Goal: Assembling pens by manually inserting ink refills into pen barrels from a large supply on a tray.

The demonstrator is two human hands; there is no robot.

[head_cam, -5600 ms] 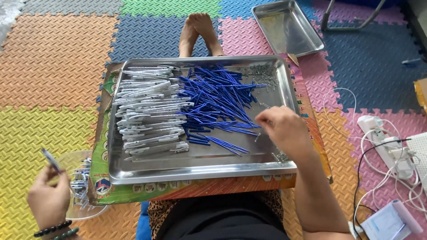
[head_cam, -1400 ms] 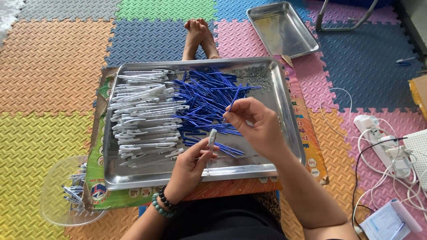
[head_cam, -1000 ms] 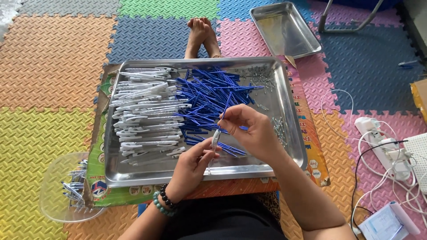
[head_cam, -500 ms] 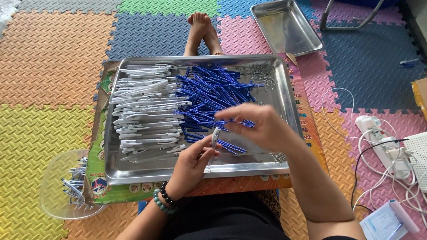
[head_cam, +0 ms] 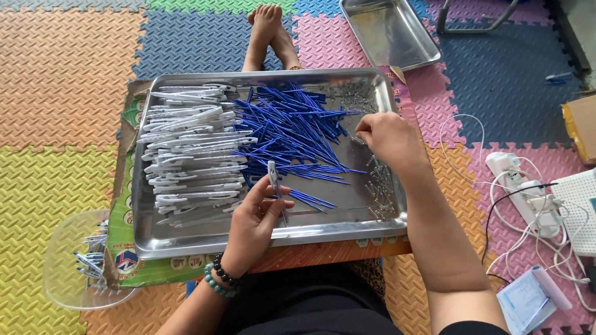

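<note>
While the steel tray [head_cam: 186, 245] holds white pen barrels [head_cam: 186, 161] and blue refills [head_cam: 292, 127], the left hand [head_cam: 254, 220] grips one white barrel [head_cam: 273, 180] upright; the right hand [head_cam: 388, 139], nearer the small springs [head_cam: 379, 186], seems to pinch one just right of the barrel.

Floor's all foam puzzle mats [head_cam: 68, 68] in orange, yellow, blue, pink and green. A second steel tray [head_cam: 388, 31], empty, sits near the top edge on the pink and blue tiles. Over by the right edge there's a white power strip [head_cam: 518, 183] with a tangle of white cables [head_cam: 559, 248], plus a cardboard box corner [head_cam: 580, 124].
</note>
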